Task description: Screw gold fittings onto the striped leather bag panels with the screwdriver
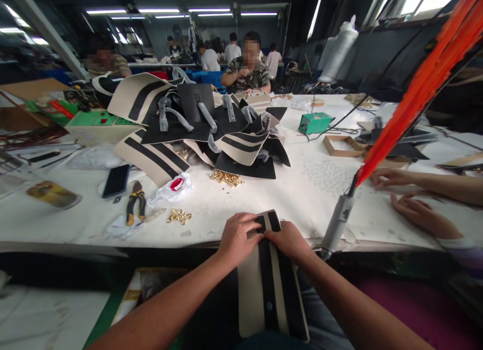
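A beige panel with black stripes (250,294) lies over my lap, its far end resting at the table's front edge. My left hand (239,236) lies on its upper part, fingers bent over the surface; whether a small part is under the fingertips is hidden. My right hand (289,239) grips the panel's right edge, thumb on top near the left fingers. Small gold metal fittings (179,216) lie on the table to the left, and a bigger heap of gold fittings (226,178) sits farther back. Just right of my right hand hangs a grey electric screwdriver (337,226).
A pile of black and beige panels (177,123) covers the table's middle. Pliers (136,204), a phone (116,181) and a cup (54,195) lie left. A co-worker's hands (418,211) rest at right near scattered clear bits (328,178). An orange cord (418,83) slants overhead.
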Tool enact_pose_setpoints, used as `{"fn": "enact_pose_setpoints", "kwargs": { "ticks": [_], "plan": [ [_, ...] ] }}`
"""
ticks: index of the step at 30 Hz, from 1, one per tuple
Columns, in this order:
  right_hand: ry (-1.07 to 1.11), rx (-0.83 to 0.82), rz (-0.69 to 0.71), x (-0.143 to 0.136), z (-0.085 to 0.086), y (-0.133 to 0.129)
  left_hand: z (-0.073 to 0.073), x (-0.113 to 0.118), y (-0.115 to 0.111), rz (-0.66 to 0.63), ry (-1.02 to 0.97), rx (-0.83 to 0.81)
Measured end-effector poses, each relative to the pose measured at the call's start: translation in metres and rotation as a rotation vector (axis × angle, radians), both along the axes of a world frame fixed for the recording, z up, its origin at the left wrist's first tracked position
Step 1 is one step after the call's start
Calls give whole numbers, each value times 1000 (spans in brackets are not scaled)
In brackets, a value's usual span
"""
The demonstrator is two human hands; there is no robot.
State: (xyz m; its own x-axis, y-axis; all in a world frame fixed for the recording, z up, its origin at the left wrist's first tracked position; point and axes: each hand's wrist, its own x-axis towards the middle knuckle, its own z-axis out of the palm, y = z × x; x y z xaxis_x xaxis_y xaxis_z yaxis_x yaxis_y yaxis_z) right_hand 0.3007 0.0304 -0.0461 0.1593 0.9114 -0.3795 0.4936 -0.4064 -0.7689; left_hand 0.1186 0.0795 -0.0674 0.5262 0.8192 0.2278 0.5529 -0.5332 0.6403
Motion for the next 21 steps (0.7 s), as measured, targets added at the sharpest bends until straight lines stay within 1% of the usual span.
{"fn": "enact_pose_setpoints", "kwargs": {
  "ticks": [3,7,9,11,13,15,16,17,19,21],
  "plan": [
    [-55,16,50,1,4,4,-5,-1,5,14,-32,-31],
    [-201,41,67,15,14,1,-3,-2,8,22,-23,-43],
    [-251,43,57,27,22,-10,-3,-2,9,30,-7,-39],
    [-247,82,18,41,33,-28,-4,-2,10,32,1,-28],
    [-196,175,-101,54,43,-51,-7,-2,12,23,1,-12],
    [-134,279,-309,70,49,-71,-11,-4,14,7,-1,15],
    [-108,329,-425,79,49,-78,-13,-5,16,0,-1,35],
    [-80,376,-539,90,47,-83,-16,-6,17,-3,-2,59],
    [-13,481,-743,116,36,-83,-21,-8,20,-18,-4,99],
    [41,585,-867,145,19,-72,-26,-9,22,-29,-12,129]
  ]
}}
